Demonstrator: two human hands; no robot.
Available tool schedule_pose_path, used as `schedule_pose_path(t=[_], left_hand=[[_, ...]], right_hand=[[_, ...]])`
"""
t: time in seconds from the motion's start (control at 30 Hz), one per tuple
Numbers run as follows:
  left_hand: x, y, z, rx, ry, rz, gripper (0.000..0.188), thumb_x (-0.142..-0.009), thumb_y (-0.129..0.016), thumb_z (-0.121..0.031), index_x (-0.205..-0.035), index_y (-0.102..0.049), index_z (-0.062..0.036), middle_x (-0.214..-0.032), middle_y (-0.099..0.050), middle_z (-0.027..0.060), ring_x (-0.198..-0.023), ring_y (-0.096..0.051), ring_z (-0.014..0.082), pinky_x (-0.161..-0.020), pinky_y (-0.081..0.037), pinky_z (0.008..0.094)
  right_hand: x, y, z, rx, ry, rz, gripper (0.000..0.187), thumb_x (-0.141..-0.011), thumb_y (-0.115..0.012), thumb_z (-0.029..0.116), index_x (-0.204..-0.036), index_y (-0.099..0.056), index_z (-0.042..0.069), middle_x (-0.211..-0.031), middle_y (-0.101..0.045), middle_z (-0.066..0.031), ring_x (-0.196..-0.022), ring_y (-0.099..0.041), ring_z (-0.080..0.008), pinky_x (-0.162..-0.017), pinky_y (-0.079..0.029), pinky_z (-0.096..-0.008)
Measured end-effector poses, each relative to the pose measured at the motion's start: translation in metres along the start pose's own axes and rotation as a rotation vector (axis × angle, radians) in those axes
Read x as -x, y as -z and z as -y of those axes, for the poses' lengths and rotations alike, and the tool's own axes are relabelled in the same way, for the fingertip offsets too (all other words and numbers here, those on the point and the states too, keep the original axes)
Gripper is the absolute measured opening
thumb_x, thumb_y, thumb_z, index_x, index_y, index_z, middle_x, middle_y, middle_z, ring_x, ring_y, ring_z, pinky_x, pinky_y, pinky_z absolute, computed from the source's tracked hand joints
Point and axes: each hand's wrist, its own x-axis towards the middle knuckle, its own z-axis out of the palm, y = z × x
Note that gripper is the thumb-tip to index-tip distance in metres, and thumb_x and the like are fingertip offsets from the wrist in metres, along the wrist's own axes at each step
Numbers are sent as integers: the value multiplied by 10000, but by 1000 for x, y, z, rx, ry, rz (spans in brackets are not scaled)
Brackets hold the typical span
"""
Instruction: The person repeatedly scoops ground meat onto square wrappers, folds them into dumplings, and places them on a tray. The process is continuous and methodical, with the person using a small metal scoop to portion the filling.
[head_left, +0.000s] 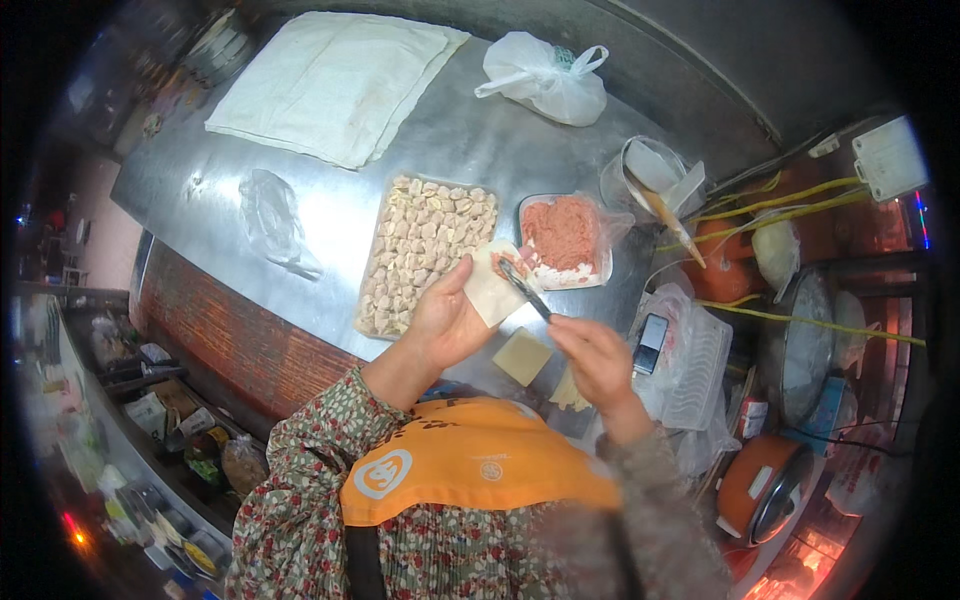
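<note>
On the open palm side of my left hand lies a pale, thin wonton wrapper, its edge pinched by the thumb. My right hand grips a slim metal spreader by its dark handle. The spreader's tip touches the wrapper, with a little pink filling around it. Just beyond is a square tray of pink minced meat, with white plastic around it. A tray of folded wontons stands beyond my left hand, packed in rows. Below the wrapper, a stack of square wrappers rests on the metal table.
A white cloth covers the far left table. A tied white bag sits at the back, a crumpled clear bag at left. Rightward are a container, a phone, clear plastic trays, yellow cables and an orange cooker.
</note>
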Motion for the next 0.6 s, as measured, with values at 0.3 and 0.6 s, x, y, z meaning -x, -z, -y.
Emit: schedule_pose_path(t=[0.3, 0.6], left_hand=[[7, 3, -22, 67, -62, -65, 600, -994, -263, -390, -1388, -239, 63, -1405, -347, 222, -1310, -345, 320, -1100, -276, 441], [15, 0, -33, -125, -141, -85, 543, -978, -353, -436, -1237, -449, 32, -1005, -566, 158, -868, -557, 248, -780, -485, 355]], right_hand=[[8, -14, 24, -159, 125, 91, 303, -698, -641, 1, -1000, -657, 7, -1027, -644, -150, -862, -646, -293, -710, -529, -341], [10, -4, 30, -216, 24, 100, 258, -696, -670, -18, -950, -670, 25, -978, -660, -116, -799, -652, -254, -640, -520, -308]])
